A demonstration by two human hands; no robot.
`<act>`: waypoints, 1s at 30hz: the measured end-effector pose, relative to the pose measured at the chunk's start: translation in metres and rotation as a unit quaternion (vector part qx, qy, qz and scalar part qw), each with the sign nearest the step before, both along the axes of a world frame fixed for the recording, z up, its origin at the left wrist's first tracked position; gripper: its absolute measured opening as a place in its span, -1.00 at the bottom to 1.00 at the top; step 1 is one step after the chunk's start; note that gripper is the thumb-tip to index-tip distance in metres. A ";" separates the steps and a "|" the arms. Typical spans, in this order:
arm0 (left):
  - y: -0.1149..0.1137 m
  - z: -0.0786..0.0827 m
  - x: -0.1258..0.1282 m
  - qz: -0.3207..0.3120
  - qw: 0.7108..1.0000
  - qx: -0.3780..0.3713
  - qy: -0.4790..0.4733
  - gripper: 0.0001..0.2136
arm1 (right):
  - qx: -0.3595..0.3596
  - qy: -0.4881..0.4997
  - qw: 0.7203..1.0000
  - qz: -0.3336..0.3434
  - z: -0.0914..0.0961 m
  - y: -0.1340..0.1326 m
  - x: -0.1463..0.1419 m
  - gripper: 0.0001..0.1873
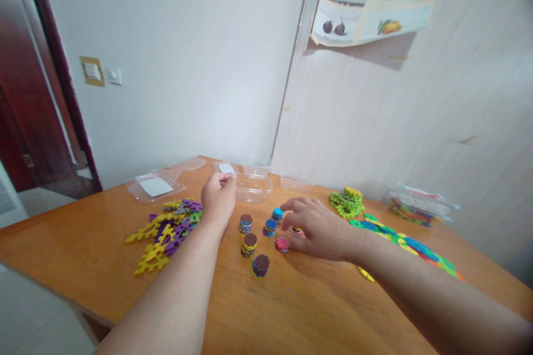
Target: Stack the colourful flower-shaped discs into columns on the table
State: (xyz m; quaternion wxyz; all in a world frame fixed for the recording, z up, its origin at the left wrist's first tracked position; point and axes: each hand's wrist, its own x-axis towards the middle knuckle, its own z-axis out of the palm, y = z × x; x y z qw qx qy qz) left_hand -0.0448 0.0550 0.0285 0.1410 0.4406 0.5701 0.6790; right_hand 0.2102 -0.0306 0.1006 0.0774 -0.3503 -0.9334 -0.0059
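Observation:
My left hand (pixel 219 197) pinches the left end of a clear plastic box (pixel 255 194), which rests on the table near the wall. My right hand (pixel 315 228) hovers with fingers curved and apart over short stacks of notched discs. Closest to its fingertips are a light blue stack (pixel 277 214) and a pink-topped stack (pixel 282 244); another stack shows partly beneath the palm. A dark blue stack (pixel 270 227) sits just left of these. Three brown-topped stacks (pixel 249 244) stand between my forearms.
Yellow, purple and grey interlocking pieces (pixel 166 236) lie left of my left forearm. Toward the right are a green pile (pixel 347 202), overlapping coloured discs (pixel 410 245) and a filled clear box (pixel 420 205). Clear lids (pixel 155 184) lie at the back left, before the wall (pixel 187 66).

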 end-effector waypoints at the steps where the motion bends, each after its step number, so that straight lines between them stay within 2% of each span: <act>1: 0.000 0.000 0.000 0.001 1.000 -0.001 0.002 -0.75 | 0.009 -0.023 1.000 0.005 -0.003 -0.002 -0.003 -0.76; 4: -0.001 0.001 0.000 0.002 1.000 -0.002 0.006 -0.76 | 0.023 -0.078 0.997 -0.001 -0.011 -0.004 -0.010 -0.67; 8: 0.000 0.000 0.000 0.001 1.000 -0.002 0.007 -0.75 | 0.014 -0.102 0.994 -0.026 -0.017 -0.003 -0.015 -0.62; 17: -0.002 0.001 0.001 0.012 1.000 -0.004 0.012 -0.74 | 0.001 -0.090 0.996 -0.026 -0.019 0.001 -0.018 -0.74; 22: -0.001 0.001 0.001 0.008 1.000 -0.004 0.011 -0.75 | -0.004 -0.032 0.999 -0.026 -0.006 0.000 -0.012 -0.79; 27: -0.001 0.001 0.001 0.001 1.000 -0.003 0.005 -0.75 | 0.004 -0.006 0.994 -0.106 0.013 0.009 0.011 -0.71; 30: -0.002 0.003 0.002 0.002 1.000 -0.006 0.000 -0.75 | -0.029 -0.036 0.987 -0.151 0.013 0.018 0.024 -0.70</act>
